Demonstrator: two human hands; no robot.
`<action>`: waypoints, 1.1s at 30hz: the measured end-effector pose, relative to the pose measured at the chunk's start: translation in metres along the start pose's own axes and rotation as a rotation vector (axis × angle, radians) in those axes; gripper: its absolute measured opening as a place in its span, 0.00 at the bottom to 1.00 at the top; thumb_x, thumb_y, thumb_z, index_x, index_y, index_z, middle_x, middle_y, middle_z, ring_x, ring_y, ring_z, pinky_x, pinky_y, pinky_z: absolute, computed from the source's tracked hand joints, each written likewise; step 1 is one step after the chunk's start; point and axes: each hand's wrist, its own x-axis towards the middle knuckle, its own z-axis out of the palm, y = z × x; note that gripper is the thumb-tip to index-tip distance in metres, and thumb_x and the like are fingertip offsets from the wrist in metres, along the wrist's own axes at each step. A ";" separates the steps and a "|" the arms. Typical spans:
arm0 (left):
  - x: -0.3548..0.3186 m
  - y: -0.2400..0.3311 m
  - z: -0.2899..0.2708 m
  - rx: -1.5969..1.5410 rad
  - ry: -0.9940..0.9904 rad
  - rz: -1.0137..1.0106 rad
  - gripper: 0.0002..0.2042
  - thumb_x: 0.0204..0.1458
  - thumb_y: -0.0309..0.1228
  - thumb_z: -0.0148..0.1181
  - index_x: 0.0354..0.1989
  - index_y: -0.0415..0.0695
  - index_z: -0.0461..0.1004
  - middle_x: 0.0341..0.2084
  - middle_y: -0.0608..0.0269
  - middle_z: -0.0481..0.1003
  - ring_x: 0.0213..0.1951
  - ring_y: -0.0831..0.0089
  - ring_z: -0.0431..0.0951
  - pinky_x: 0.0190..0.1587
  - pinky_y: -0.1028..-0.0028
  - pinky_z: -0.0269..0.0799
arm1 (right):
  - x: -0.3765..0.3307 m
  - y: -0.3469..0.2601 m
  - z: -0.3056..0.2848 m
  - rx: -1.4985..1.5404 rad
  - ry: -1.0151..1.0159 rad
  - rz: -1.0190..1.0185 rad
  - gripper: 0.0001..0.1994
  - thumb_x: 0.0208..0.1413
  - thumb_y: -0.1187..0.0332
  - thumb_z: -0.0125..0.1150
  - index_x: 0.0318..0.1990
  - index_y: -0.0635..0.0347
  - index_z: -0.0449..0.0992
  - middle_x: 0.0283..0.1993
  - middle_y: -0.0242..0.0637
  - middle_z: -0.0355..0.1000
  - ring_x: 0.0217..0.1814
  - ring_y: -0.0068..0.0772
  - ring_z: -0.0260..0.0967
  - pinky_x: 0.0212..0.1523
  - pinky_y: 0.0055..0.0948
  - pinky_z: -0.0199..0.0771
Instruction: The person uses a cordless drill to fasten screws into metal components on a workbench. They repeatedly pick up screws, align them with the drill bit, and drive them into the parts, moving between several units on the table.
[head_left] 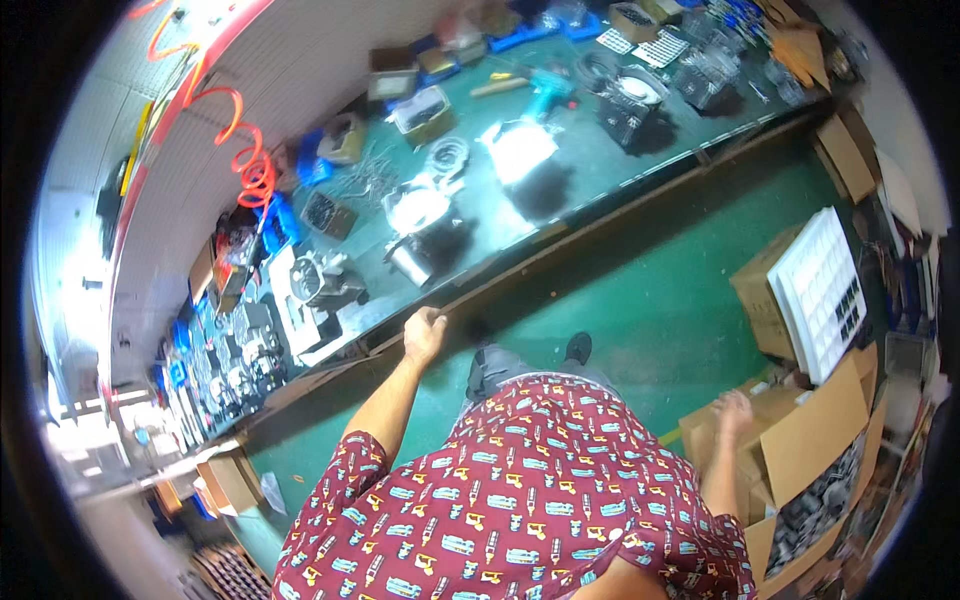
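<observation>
My left hand (425, 337) is at the front edge of the workbench (490, 235), its fingers curled closed. Whether it grips the edge or some small thing, I cannot make out. Out to the right, my right hand (733, 412) is blurred by motion beside an open cardboard box (815, 435). Its fingers are smeared, and nothing can be made out in them. Dark small parts (820, 500) fill a box next to that arm. On the bench near my left hand stand a shiny metal cylinder (408, 265) and a grey metal machine part (318, 280).
Farther along the bench lie a teal power drill (548, 92), coiled tubing (446, 157) and a parts box (422, 112). An orange spiral air hose (250, 170) hangs at the left. White trays (815, 290) lean on a carton at the right. Green floor (640, 290) runs between.
</observation>
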 end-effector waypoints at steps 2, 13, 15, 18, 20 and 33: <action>-0.052 0.034 0.032 -0.005 0.163 -0.068 0.19 0.54 0.37 0.62 0.49 0.37 0.77 0.43 0.44 0.80 0.48 0.52 0.81 0.53 0.61 0.74 | 0.013 -0.010 0.064 -0.263 -0.373 0.007 0.17 0.57 0.75 0.56 0.54 0.70 0.73 0.38 0.41 0.77 0.30 0.28 0.74 0.27 0.24 0.77; 0.105 0.021 -0.023 -0.521 0.443 -0.580 0.30 0.46 0.49 0.70 0.53 0.39 0.77 0.46 0.48 0.80 0.49 0.60 0.80 0.53 0.64 0.73 | -0.190 -0.175 0.372 -0.574 -1.192 -0.612 0.15 0.57 0.68 0.63 0.48 0.69 0.77 0.37 0.39 0.78 0.40 0.24 0.74 0.44 0.28 0.75; 0.102 0.037 -0.032 -0.492 0.255 -0.452 0.37 0.44 0.54 0.69 0.58 0.41 0.74 0.54 0.45 0.75 0.58 0.53 0.74 0.59 0.61 0.70 | -0.192 -0.163 0.365 -0.596 -1.184 -0.557 0.14 0.57 0.69 0.63 0.47 0.71 0.77 0.36 0.37 0.78 0.38 0.23 0.74 0.41 0.27 0.75; 0.103 0.059 -0.063 -0.293 -0.076 -0.511 0.31 0.48 0.54 0.64 0.57 0.46 0.75 0.56 0.50 0.75 0.59 0.54 0.74 0.60 0.58 0.69 | -0.217 -0.157 0.348 -0.613 -1.203 -0.457 0.13 0.60 0.71 0.59 0.47 0.73 0.76 0.34 0.36 0.76 0.31 0.22 0.72 0.33 0.24 0.75; 0.119 0.043 -0.061 -0.308 -0.148 -0.535 0.31 0.48 0.52 0.64 0.57 0.47 0.74 0.58 0.53 0.73 0.62 0.55 0.71 0.63 0.55 0.65 | -0.222 -0.151 0.346 -0.711 -1.221 -0.430 0.13 0.59 0.72 0.61 0.47 0.71 0.76 0.36 0.37 0.78 0.33 0.22 0.73 0.35 0.24 0.76; 0.047 0.045 -0.067 -0.262 0.157 -0.409 0.30 0.54 0.49 0.61 0.61 0.44 0.69 0.60 0.46 0.69 0.64 0.51 0.66 0.63 0.46 0.59 | -0.202 -0.167 0.406 -0.747 -1.414 -0.599 0.16 0.57 0.67 0.62 0.49 0.68 0.78 0.40 0.44 0.80 0.42 0.30 0.78 0.45 0.30 0.77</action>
